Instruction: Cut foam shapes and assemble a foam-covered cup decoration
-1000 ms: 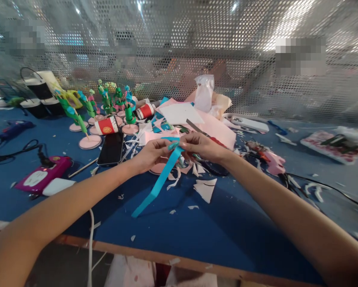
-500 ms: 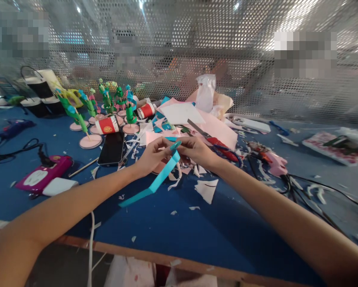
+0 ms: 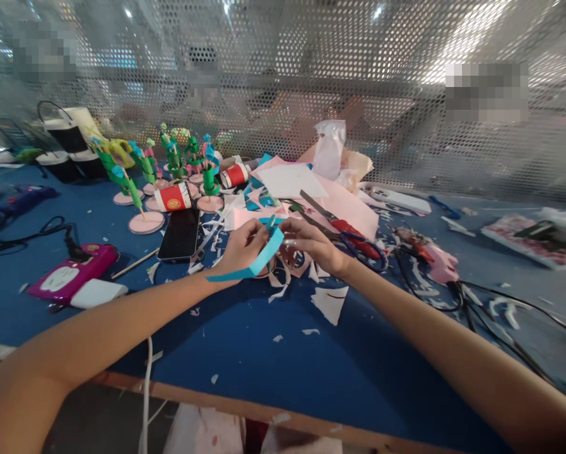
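Note:
A blue paper strip (image 3: 265,253) is pinched in my left hand (image 3: 245,244), rolled or folded at its upper end by the fingertips. Its loose tail bends and trails leftward across my left wrist. My right hand (image 3: 317,244) is just to the right of the strip, fingers loosely curved and spread, with nothing visible in them. Whether a right fingertip still touches the strip is hard to see. Behind the hands lie pink paper sheets (image 3: 353,211) and a white sheet (image 3: 292,181). Scissors (image 3: 353,238) with red and blue handles lie beyond my right hand.
Paper flowers on green stems (image 3: 211,180) stand in round pink bases at the left back, near red-and-white paper cups (image 3: 173,197). A black phone (image 3: 179,234), a magenta power strip (image 3: 74,272) and a pink glue gun (image 3: 438,260) lie around. Scraps litter the blue table (image 3: 264,372).
My right hand has loosened and drawn slightly away from the strip, its fingers spreading. The strip's tail has swung up and left onto my left wrist.

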`<state>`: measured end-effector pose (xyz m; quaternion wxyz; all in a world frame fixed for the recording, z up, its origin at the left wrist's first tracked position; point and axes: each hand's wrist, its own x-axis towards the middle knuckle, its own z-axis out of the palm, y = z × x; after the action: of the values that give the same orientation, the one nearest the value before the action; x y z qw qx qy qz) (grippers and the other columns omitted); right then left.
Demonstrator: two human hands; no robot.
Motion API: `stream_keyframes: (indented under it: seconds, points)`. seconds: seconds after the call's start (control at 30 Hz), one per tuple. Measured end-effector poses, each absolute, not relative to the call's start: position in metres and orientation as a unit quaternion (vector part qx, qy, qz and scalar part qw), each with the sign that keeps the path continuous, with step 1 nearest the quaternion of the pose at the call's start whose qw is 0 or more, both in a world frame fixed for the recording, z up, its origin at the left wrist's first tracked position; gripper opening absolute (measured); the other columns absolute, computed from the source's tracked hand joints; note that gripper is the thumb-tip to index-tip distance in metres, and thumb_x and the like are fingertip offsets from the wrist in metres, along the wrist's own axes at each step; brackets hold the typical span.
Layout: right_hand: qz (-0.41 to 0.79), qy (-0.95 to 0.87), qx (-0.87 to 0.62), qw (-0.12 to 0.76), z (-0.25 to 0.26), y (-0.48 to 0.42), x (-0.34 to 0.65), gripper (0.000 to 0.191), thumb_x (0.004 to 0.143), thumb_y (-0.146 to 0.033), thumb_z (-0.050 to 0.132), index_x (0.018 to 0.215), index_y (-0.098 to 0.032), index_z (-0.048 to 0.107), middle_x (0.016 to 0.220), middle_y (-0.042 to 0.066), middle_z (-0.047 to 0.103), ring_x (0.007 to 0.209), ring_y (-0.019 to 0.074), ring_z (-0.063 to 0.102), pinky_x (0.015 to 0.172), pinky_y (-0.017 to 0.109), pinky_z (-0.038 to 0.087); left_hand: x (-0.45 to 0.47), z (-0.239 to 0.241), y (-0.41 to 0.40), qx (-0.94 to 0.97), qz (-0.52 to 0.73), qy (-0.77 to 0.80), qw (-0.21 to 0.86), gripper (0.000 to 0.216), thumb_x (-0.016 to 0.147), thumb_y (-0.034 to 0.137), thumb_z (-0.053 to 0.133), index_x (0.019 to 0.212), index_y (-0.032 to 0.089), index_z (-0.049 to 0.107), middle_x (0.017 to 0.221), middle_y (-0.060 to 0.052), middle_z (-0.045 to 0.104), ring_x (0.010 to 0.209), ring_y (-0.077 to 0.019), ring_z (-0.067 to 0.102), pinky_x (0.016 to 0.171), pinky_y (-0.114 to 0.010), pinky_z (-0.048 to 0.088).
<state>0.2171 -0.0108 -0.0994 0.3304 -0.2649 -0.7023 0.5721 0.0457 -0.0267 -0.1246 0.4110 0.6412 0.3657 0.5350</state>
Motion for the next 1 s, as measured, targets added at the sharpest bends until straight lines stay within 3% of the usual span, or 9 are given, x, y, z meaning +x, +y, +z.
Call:
stream_keyframes:
  seconds: [0.13, 0.27, 0.63, 0.83, 1.0]
  points:
    - [0.48, -0.731, -0.305, 0.377, -0.1, -0.019, 0.204, 0.038, 0.063, -0.043, 0.074, 0.08, -0.019, 0.05, 0.073, -0.002, 0.054, 0.063, 0.0109, 0.054, 0.053, 0.023, 0.044, 0.044, -0.124, -0.03, 0.667, 0.51, 0.382, 0.388, 0.038, 0.085, 0.052, 0.046, 0.067, 0.019, 0.045, 0.053, 0.004, 0.047, 0.049, -0.0089, 0.044, 0.049, -0.023, 0.034]
    - [0.441, -0.701, -0.365, 0.425, -0.101, -0.024, 0.194, 0.039, 0.073, -0.055, 0.063, 0.066, -0.02, 0.047, 0.056, -0.002, 0.05, 0.05, 0.011, 0.049, 0.045, 0.025, 0.041, 0.043, -0.123, -0.032, 0.692, 0.49, 0.397, 0.351, 0.038, 0.088, 0.05, 0.042, 0.067, 0.019, 0.044, 0.053, 0.004, 0.046, 0.051, -0.0094, 0.045, 0.053, -0.023, 0.035]
    - [0.586, -0.559, -0.348, 0.472, -0.109, -0.031, 0.182, 0.042, 0.069, -0.059, 0.066, 0.071, -0.021, 0.047, 0.05, -0.006, 0.044, 0.036, 0.0072, 0.041, 0.031, 0.021, 0.032, 0.043, -0.123, -0.032, 0.709, 0.494, 0.397, 0.308, 0.037, 0.09, 0.049, 0.037, 0.068, 0.019, 0.039, 0.058, 0.005, 0.039, 0.055, -0.01, 0.039, 0.056, -0.024, 0.032]
    - [0.568, -0.568, -0.338, 0.491, -0.11, -0.033, 0.182, 0.04, 0.073, -0.057, 0.063, 0.073, -0.02, 0.046, 0.051, -0.006, 0.049, 0.038, 0.0056, 0.044, 0.034, 0.018, 0.033, 0.044, -0.125, -0.03, 0.669, 0.521, 0.409, 0.338, 0.023, 0.088, 0.042, 0.046, 0.081, 0.02, 0.04, 0.072, 0.003, 0.048, 0.056, -0.0094, 0.049, 0.055, -0.024, 0.038]
    - [0.535, -0.594, -0.357, 0.484, -0.111, -0.034, 0.182, 0.039, 0.077, -0.057, 0.059, 0.073, -0.02, 0.046, 0.05, -0.006, 0.049, 0.034, 0.0051, 0.04, 0.03, 0.018, 0.028, 0.042, -0.123, -0.03, 0.731, 0.518, 0.399, 0.196, 0.022, 0.092, 0.036, 0.04, 0.076, 0.02, 0.041, 0.07, 0.001, 0.048, 0.063, -0.0118, 0.048, 0.062, -0.026, 0.04]
